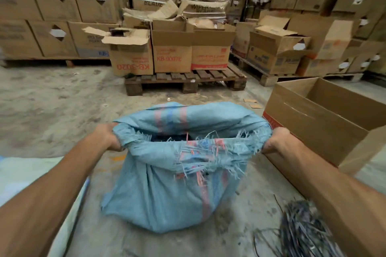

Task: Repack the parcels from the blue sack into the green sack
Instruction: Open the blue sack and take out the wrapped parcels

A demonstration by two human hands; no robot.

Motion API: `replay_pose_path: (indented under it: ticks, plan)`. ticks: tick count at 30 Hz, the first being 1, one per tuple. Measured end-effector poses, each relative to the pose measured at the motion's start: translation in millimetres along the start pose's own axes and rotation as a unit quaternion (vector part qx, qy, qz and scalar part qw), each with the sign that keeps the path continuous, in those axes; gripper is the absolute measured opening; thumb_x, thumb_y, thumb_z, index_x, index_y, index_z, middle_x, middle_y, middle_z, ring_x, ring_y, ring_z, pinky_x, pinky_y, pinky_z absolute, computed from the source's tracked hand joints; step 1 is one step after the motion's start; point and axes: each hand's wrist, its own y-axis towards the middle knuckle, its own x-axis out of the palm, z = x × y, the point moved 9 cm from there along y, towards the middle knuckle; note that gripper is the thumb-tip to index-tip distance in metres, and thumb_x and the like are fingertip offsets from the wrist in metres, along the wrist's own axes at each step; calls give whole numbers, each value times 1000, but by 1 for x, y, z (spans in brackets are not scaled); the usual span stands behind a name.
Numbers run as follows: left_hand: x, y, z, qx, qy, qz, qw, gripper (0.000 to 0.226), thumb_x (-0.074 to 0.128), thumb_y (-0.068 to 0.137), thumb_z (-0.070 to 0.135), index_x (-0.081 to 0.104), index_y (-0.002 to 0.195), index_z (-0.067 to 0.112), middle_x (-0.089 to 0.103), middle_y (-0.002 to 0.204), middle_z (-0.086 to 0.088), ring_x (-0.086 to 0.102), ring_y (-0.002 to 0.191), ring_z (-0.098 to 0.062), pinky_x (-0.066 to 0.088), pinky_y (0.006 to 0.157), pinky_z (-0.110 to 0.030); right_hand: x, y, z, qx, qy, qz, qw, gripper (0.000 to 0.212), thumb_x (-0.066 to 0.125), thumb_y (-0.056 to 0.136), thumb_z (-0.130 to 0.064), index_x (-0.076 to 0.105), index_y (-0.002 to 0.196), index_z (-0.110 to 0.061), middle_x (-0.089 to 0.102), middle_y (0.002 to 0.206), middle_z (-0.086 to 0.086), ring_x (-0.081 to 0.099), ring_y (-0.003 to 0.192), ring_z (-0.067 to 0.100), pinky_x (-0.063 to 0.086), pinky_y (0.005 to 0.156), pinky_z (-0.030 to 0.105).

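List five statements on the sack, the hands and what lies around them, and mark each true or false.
1. The left hand and the right hand each grip the rim of the blue sack. True.
2. The sack's mouth is tied shut. False: it is held open, with its frayed rim spread between the hands.
3. An open box stands on the floor to the sack's right. True.
4. The pallet beyond the sack is bare. False: cartons stand on it.
5. A pile of dark strips lies on the floor under the right forearm. True.
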Motion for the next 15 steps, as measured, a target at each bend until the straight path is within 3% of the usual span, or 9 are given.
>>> replay_pose_path:
  ticks: [2,4,6,8,10,12,15]
  plan:
    - [7,-2,9,10,17,-32,999,30,39,96,24,67,95,12,74,76,-10,71,67,-25,60,61,-39,3,5,8,37,-12,-41,998,59,23,96,-34,67,124,-8,71,121,8,68,111,29,51,103,44]
    - [13,-16,14,32,74,-30,996,28,48,93,27,66,95,6,74,76,-16,70,76,-29,56,74,-43,5,33,11,68,-23,-81,994,59,24,92,-34,64,131,-16,69,125,5,66,114,30,49,103,48]
    - [22,-17,7,36,92,-57,994,29,53,90,30,67,93,5,74,77,-17,72,70,-31,54,76,-44,-11,45,22,81,-16,-65,994,55,28,89,-32,67,126,-20,69,125,2,66,115,28,51,100,49]
    - [19,-14,-16,23,132,-45,990,35,56,86,34,69,96,3,74,80,-19,72,66,-33,56,74,-44,-27,36,33,64,-50,-38,996,44,31,91,-30,72,105,-19,73,109,4,70,101,25,61,76,47]
    - [16,-13,-38,4,162,-33,986,41,54,85,36,69,98,0,73,80,-22,72,64,-35,59,69,-45,-33,32,34,18,-104,-24,994,42,32,92,-27,70,90,-11,73,92,12,71,83,29,60,54,48]
    - [16,-7,-48,4,150,-18,988,44,54,83,37,70,98,-2,73,84,-23,72,68,-36,60,65,-48,-32,33,29,-18,-135,-19,991,34,38,84,-23,68,85,-8,73,88,14,70,77,29,60,58,45]
    - [11,37,-45,17,163,23,986,71,71,55,39,70,119,6,74,105,-17,72,91,-34,56,85,-50,-13,30,17,-82,-188,-17,979,29,42,83,-29,60,80,-7,70,71,10,63,67,24,55,63,29]
